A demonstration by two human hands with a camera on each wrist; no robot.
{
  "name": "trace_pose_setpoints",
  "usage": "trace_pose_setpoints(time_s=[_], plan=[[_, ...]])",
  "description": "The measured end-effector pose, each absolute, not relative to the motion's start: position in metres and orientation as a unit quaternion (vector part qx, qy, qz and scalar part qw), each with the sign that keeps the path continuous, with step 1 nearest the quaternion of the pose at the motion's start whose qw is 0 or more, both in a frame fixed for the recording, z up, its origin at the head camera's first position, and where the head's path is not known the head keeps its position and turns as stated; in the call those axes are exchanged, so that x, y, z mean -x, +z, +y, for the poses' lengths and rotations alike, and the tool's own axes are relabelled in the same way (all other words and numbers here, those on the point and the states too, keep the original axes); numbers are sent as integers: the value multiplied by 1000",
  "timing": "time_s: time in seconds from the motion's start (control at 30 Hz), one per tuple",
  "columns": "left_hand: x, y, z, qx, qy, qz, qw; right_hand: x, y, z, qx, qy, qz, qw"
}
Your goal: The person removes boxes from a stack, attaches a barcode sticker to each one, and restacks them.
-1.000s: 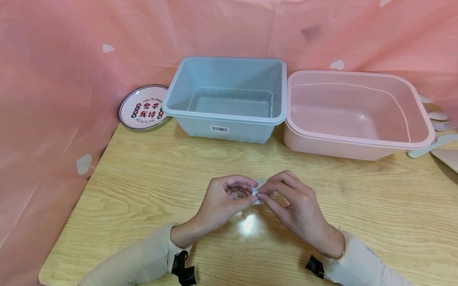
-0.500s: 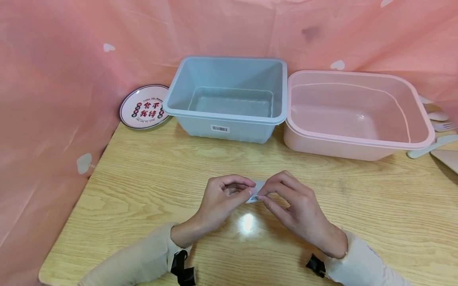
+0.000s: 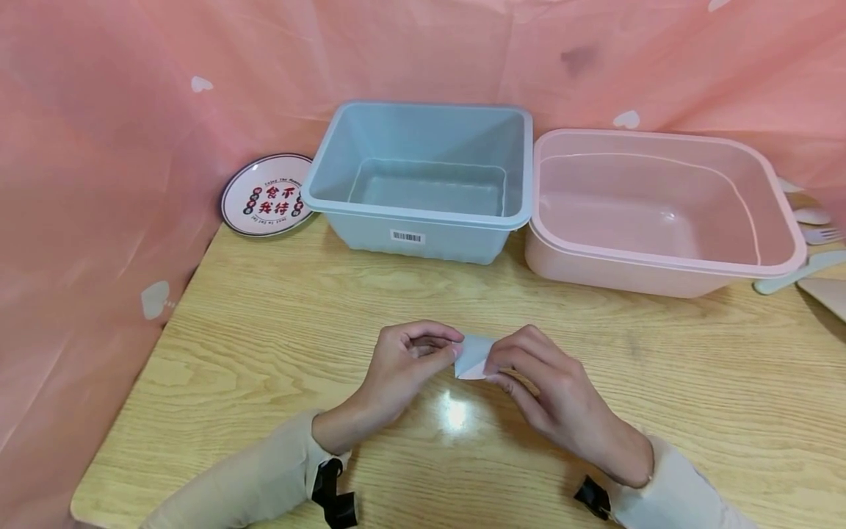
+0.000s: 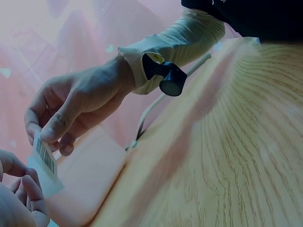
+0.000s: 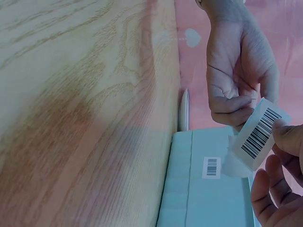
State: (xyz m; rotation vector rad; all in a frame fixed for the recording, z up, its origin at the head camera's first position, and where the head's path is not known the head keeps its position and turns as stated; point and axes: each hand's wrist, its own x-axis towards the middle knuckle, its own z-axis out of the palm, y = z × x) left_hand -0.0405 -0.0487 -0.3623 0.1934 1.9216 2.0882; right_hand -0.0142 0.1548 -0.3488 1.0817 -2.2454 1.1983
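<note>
A small white barcode label (image 3: 472, 358) is held just above the wooden table (image 3: 264, 330), between both hands. My left hand (image 3: 454, 351) pinches its left edge with thumb and forefinger. My right hand (image 3: 492, 364) pinches the right side. In the left wrist view the right hand (image 4: 45, 137) grips the label (image 4: 45, 156) from above, and the left hand's fingers (image 4: 21, 189) show at the bottom left. In the right wrist view the label's (image 5: 259, 133) black bars face the camera, with the left hand (image 5: 239, 106) behind it and the right hand's fingers (image 5: 284, 142) on its right edge.
A blue tub (image 3: 416, 220) with a barcode sticker and a pink tub (image 3: 661, 272) stand side by side at the back. A printed plate (image 3: 264, 198) leans against the pink curtain at the left. Pale cutlery (image 3: 800, 268) lies at the right edge.
My hands have drawn a little apart, the right one shifting right. More of the white label now shows between the fingers.
</note>
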Motion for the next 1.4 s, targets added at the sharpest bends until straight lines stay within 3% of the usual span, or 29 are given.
trace_pose_setpoints(time_s=[0.6,0.9,1.13,1.27,1.4], plan=[[55,-377,-61,-9,719,682,134,14,-348,157,-399,421,-790,196],[57,-395,-71,-165,553,800,162,13,-350,159,-383,436,-793,185],[52,-394,-70,-217,435,869,90,12,-352,161,-343,430,-820,162],[48,-384,-65,-237,476,846,40,11,-354,164,-319,418,-839,140],[40,-374,-58,-323,522,789,-4,11,-356,163,-320,405,-845,137]])
